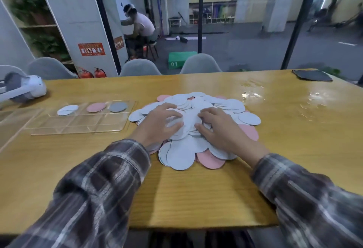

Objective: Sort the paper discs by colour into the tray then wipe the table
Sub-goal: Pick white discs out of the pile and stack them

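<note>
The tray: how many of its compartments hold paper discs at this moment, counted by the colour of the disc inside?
White disc: 1 compartment
Pink disc: 1 compartment
Grey disc: 1 compartment
Total: 3 compartments of the tray hold discs

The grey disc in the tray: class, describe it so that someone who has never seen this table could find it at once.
On the wooden table, left of the pile of discs, lies a clear tray with compartments. Three discs sit along its far row: a white disc, a pink disc, then the grey disc. It is the rightmost and darkest, nearest the pile.
</note>
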A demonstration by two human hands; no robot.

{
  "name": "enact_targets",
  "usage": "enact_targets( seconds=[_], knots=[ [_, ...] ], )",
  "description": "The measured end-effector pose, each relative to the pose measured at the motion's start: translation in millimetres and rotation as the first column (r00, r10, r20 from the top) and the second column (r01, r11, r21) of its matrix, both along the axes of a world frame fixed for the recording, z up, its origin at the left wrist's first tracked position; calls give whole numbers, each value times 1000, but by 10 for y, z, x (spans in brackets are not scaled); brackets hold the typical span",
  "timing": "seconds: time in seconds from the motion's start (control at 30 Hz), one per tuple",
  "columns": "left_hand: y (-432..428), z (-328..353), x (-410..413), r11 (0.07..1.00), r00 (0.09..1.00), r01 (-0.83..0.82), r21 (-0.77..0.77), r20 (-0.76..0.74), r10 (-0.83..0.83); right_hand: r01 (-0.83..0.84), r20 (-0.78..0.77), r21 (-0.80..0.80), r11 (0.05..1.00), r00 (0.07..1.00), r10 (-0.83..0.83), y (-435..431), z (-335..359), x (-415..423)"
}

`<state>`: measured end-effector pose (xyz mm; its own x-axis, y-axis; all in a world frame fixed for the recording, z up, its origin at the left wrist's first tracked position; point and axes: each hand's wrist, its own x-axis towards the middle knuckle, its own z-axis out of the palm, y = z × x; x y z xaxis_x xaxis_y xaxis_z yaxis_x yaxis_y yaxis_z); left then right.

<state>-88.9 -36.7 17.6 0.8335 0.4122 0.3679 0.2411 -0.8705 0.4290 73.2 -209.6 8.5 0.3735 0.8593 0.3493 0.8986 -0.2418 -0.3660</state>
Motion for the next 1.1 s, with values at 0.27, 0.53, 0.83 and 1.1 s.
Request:
enact_targets(
  seconds=[0.27, 0.53, 0.83, 1.1],
  knots=[
    [33, -43, -24, 997, 982, 57, -46, 183, -48, -86, -9, 198, 976, 996, 90, 78, -62, 7],
    [-64, 103, -15, 917, 914, 164, -363, 406, -3, -171, -240, 238, 956, 943, 229, 263, 147, -40],
    [-6, 111, -65, 880, 930, 161, -447, 367, 17, -121, -428, 357, 926, 860, 277, 182, 196, -47],
    [-21, 130, -115, 840, 899, 204, -502, 435, 42, -1, -542, 346, 938, 816, 201, 123, 275, -55]
  ],
)
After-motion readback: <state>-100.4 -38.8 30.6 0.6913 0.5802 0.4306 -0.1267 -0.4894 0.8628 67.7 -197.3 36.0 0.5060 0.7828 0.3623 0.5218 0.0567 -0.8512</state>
